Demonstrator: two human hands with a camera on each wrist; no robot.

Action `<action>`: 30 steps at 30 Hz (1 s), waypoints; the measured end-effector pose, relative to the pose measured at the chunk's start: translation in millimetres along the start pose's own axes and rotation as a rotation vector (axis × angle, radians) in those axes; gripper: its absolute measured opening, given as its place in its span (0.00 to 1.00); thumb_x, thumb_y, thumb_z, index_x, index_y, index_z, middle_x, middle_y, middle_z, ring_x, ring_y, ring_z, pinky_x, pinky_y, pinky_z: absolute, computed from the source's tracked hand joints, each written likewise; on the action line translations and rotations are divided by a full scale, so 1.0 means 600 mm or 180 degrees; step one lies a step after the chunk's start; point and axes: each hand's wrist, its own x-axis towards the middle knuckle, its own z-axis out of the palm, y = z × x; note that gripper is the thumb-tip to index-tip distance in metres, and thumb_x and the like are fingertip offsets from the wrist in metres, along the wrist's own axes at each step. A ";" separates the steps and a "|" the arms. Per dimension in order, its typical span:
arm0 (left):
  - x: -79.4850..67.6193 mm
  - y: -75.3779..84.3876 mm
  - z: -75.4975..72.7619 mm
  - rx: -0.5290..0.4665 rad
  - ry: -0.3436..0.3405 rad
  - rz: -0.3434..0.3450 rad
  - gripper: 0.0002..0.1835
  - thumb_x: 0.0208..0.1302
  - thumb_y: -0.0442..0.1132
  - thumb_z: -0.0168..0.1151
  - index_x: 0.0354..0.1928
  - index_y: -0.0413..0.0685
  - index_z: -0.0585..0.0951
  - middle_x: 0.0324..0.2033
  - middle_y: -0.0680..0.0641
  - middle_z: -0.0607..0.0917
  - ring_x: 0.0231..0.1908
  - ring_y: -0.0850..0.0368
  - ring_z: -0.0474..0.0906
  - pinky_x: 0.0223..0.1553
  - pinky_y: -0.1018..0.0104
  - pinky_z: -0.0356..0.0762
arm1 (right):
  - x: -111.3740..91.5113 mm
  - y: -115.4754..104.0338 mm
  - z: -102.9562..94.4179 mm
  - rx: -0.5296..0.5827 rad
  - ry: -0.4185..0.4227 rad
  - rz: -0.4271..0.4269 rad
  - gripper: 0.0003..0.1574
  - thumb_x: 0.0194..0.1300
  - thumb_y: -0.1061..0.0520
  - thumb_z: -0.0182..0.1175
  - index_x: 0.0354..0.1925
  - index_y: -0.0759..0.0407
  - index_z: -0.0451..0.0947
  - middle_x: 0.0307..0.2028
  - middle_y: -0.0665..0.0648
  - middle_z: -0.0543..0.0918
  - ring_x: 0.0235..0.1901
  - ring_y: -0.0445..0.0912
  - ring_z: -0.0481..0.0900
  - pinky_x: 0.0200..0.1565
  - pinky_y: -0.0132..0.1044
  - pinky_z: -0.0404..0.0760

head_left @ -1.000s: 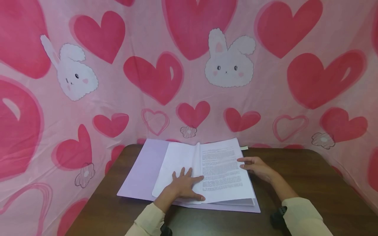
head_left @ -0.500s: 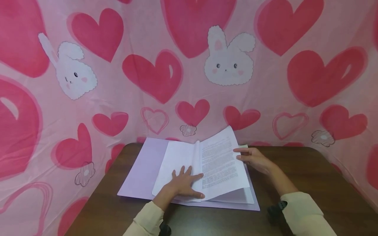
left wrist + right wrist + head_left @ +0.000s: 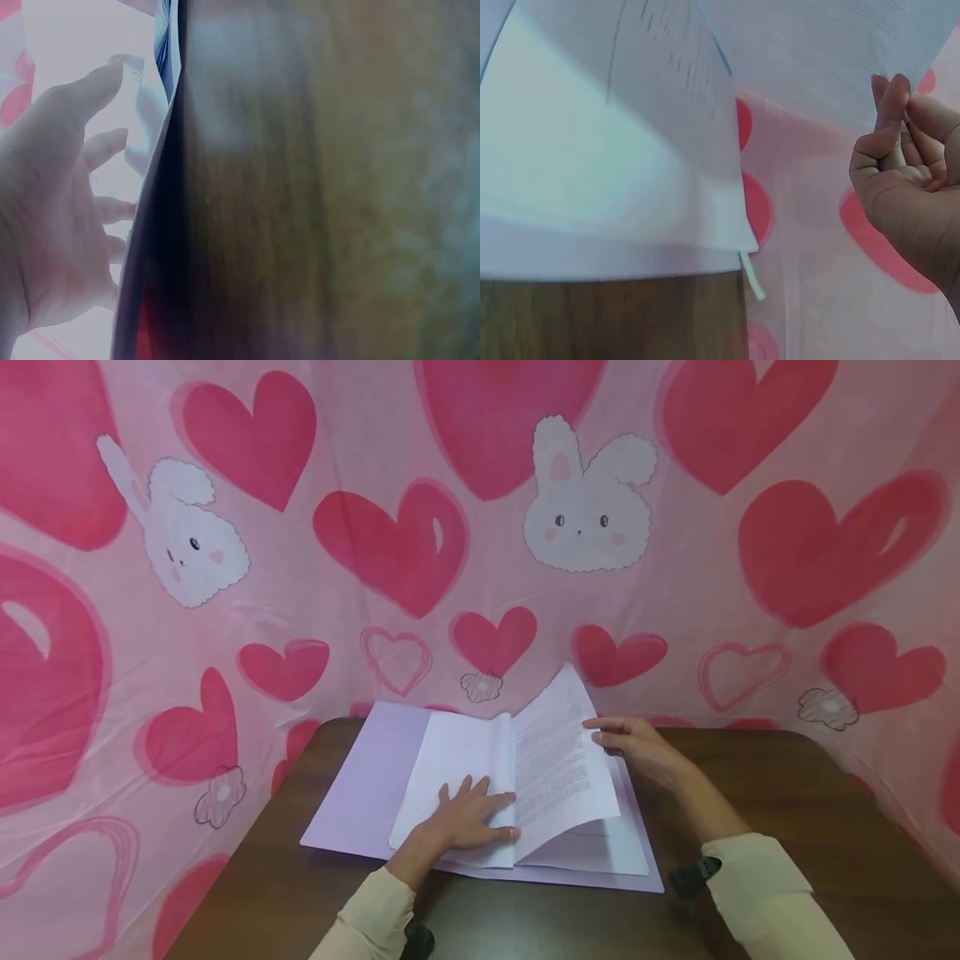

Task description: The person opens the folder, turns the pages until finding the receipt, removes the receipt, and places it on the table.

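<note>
Left hand (image 3: 472, 818): fingers spread, resting on white pages (image 3: 457, 739). Right hand (image 3: 641, 747): pinching printed sheet (image 3: 558, 760) by outer edge; best turned gently, left palm steadying lilac folder (image 3: 371, 777) beneath.

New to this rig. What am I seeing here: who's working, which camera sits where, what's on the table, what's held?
There's no machine: a person works with bare hands. The wide pictures come from a camera worn on the head, looking forward and down; the other two come from cameras on each wrist. On the dark wooden table lies an open lilac folder with white pages; a heart-patterned cloth hangs behind. The left grip, simply a hand with fingers spread, rests on the pages. The right grip pinches the edge of a raised printed sheet.
</note>
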 end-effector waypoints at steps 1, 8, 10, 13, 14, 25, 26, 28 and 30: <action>0.002 0.001 -0.001 -0.0016 0.0032 0.0012 0.39 0.63 0.73 0.55 0.73 0.67 0.70 0.76 0.40 0.66 0.77 0.34 0.57 0.70 0.23 0.51 | 0.002 -0.003 0.002 -0.0017 -0.0001 -0.0040 0.35 0.73 0.47 0.61 0.70 0.63 0.71 0.68 0.67 0.74 0.56 0.44 0.81 0.66 0.45 0.77; 0.026 0.015 -0.023 -0.0609 0.0329 0.0261 0.34 0.73 0.61 0.53 0.75 0.55 0.69 0.75 0.41 0.69 0.76 0.40 0.63 0.73 0.28 0.56 | 0.018 -0.025 0.018 -0.0072 0.0009 -0.0307 0.32 0.74 0.49 0.59 0.68 0.65 0.73 0.69 0.69 0.74 0.55 0.42 0.80 0.60 0.35 0.80; 0.036 0.026 -0.031 -0.0967 0.0400 0.0350 0.33 0.75 0.57 0.53 0.76 0.53 0.66 0.75 0.42 0.69 0.77 0.42 0.63 0.74 0.35 0.59 | 0.022 -0.032 0.023 -0.0102 0.0014 -0.0379 0.31 0.74 0.50 0.59 0.67 0.66 0.73 0.68 0.70 0.75 0.54 0.42 0.81 0.60 0.37 0.81; 0.049 0.044 -0.042 -0.1488 0.0512 0.0499 0.33 0.76 0.53 0.53 0.78 0.50 0.63 0.76 0.43 0.67 0.77 0.43 0.62 0.76 0.44 0.62 | 0.027 -0.039 0.031 -0.0075 0.0007 -0.0493 0.30 0.74 0.52 0.60 0.67 0.68 0.73 0.66 0.72 0.76 0.51 0.42 0.81 0.60 0.38 0.82; 0.053 0.051 -0.046 -0.1634 0.0540 0.0528 0.33 0.77 0.52 0.53 0.78 0.49 0.62 0.77 0.44 0.66 0.78 0.44 0.61 0.76 0.44 0.61 | 0.028 -0.041 0.033 -0.0063 -0.0008 -0.0536 0.30 0.74 0.53 0.60 0.67 0.69 0.73 0.66 0.72 0.76 0.51 0.41 0.82 0.60 0.38 0.83; 0.076 0.100 -0.078 -0.2899 0.0656 0.0532 0.33 0.79 0.47 0.47 0.80 0.47 0.56 0.79 0.41 0.60 0.77 0.40 0.60 0.77 0.45 0.60 | 0.042 -0.054 0.056 0.0369 -0.0070 -0.0701 0.38 0.74 0.60 0.58 0.77 0.62 0.58 0.65 0.75 0.76 0.48 0.36 0.86 0.52 0.33 0.86; 0.078 0.102 -0.080 -0.3006 0.0660 0.0561 0.33 0.79 0.46 0.47 0.80 0.44 0.55 0.79 0.40 0.59 0.77 0.39 0.61 0.77 0.46 0.60 | 0.044 -0.054 0.058 0.0491 -0.0086 -0.0676 0.40 0.74 0.61 0.57 0.78 0.61 0.56 0.63 0.73 0.79 0.46 0.35 0.87 0.51 0.32 0.86; 0.080 0.106 -0.084 -0.3208 0.0657 0.0577 0.34 0.79 0.44 0.47 0.80 0.41 0.53 0.79 0.38 0.58 0.76 0.38 0.60 0.76 0.46 0.60 | 0.046 -0.052 0.064 0.0726 -0.0136 -0.0623 0.41 0.74 0.63 0.55 0.79 0.61 0.52 0.56 0.65 0.86 0.44 0.35 0.87 0.50 0.31 0.86; 0.082 0.109 -0.088 -0.3336 0.0668 0.0539 0.34 0.79 0.44 0.48 0.80 0.40 0.52 0.80 0.39 0.56 0.78 0.39 0.58 0.77 0.46 0.59 | 0.047 -0.050 0.070 0.0956 -0.0183 -0.0552 0.42 0.74 0.64 0.53 0.80 0.62 0.50 0.50 0.53 0.89 0.43 0.35 0.87 0.49 0.31 0.86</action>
